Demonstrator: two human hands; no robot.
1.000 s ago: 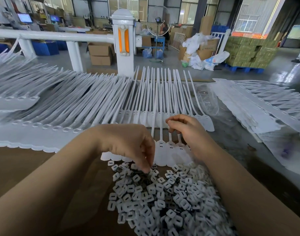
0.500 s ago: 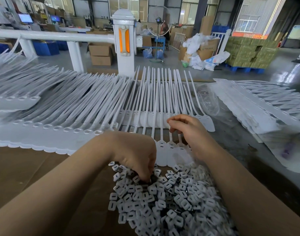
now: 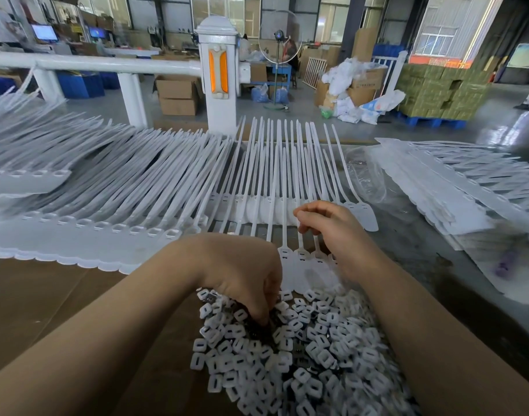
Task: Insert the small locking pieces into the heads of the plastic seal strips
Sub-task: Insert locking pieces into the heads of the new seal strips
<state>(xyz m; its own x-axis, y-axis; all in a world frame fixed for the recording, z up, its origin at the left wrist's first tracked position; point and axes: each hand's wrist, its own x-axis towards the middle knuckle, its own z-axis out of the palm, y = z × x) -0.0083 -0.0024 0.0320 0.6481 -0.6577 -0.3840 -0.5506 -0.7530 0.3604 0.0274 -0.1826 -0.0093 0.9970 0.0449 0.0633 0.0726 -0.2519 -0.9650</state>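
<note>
A heap of small white locking pieces (image 3: 302,352) lies on the brown cardboard in front of me. My left hand (image 3: 245,274) is down in the heap's near-left top, fingers curled and digging among the pieces; whether it pinches one is hidden. A row of white seal strips (image 3: 287,187) lies just beyond, their flat heads (image 3: 302,265) pointing at the heap. My right hand (image 3: 332,229) hovers over these heads with fingers curled, resting on the strips' thin stems.
A long overlapping row of joined seal strips (image 3: 86,229) fills the left of the table. More strip sheets (image 3: 455,187) are stacked at the right beside a clear plastic bag (image 3: 365,178). A white railing post (image 3: 218,76) stands behind.
My left hand has dropped from above the heap down into the locking pieces and moved a little toward me. My right hand has stayed over the strip heads.
</note>
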